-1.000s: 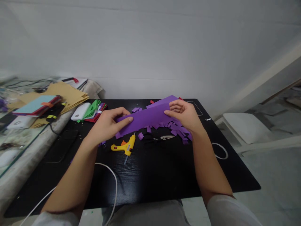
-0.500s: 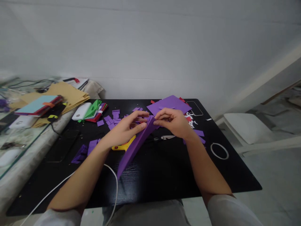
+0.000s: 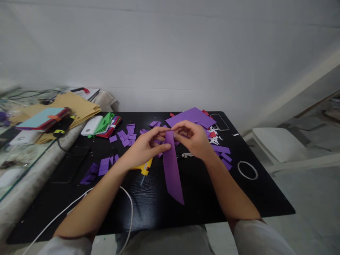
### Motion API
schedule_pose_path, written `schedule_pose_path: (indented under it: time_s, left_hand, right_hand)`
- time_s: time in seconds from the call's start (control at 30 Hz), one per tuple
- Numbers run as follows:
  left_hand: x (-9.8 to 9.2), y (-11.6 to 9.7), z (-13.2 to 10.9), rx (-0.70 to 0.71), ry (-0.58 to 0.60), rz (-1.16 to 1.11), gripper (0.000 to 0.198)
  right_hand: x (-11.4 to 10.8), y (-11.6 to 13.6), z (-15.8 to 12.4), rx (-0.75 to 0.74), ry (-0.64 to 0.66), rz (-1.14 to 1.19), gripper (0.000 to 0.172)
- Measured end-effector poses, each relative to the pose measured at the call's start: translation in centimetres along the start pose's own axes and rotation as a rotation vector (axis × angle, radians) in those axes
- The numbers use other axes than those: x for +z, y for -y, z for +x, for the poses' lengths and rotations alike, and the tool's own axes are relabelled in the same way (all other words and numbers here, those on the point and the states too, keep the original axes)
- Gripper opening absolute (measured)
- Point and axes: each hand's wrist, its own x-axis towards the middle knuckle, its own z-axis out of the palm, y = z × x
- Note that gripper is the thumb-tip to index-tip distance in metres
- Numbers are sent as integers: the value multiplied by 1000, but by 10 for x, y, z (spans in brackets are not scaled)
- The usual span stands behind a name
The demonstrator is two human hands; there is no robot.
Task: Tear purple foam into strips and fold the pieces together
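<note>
A long purple paper strip (image 3: 172, 170) hangs down toward the table's front, its lower end cut at a slant. My left hand (image 3: 150, 145) pinches the strip's upper left edge, thumb in front and fingers behind. On the other side, my right hand (image 3: 192, 140) grips the top right corner between thumb and fingertips. Just under my left wrist lies a yellow glue gun (image 3: 143, 168), partly covered, with a bluish stick jutting from it. Past my right fingers a pair of scissors (image 3: 187, 155) shows in part.
Small purple paper pieces (image 3: 127, 136) and folded purple shapes (image 3: 91, 173) lie at left. Behind my hands is a larger purple sheet (image 3: 195, 117). White scraps (image 3: 215, 137) and a white ring (image 3: 248, 170) are at right. A white cable (image 3: 131, 209) crosses the front left.
The purple strip has swung from slanting down-left to hanging nearly upright, its broad face now toward me. More of the glue gun is uncovered. Both hands keep hold of the strip's top.
</note>
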Motion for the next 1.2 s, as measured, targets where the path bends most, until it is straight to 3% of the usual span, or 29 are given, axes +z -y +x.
schedule_pose_path:
  time_s: [0.1,0.27,0.5,0.77,1.2]
  left_hand:
    - [1,2,2,60,-78,-9,50]
    - [-6,2,3,134,-201,53,23]
    - [-7,-4,1,42,-167,-5,27]
    - [-14,-5,-2,14,-49,35,23]
    - [-14,-5,-3,49,15,201,24]
  right_hand:
    - [2,-1,-1,17,-18,20,19]
    - [-2,-1,0,16,0,43,13]
    - [-11,4,2,136,176,94,18]
    - [-10,-2,0,76,190,-21,21]
    - [-2,3,-3,79,213,-105,12]
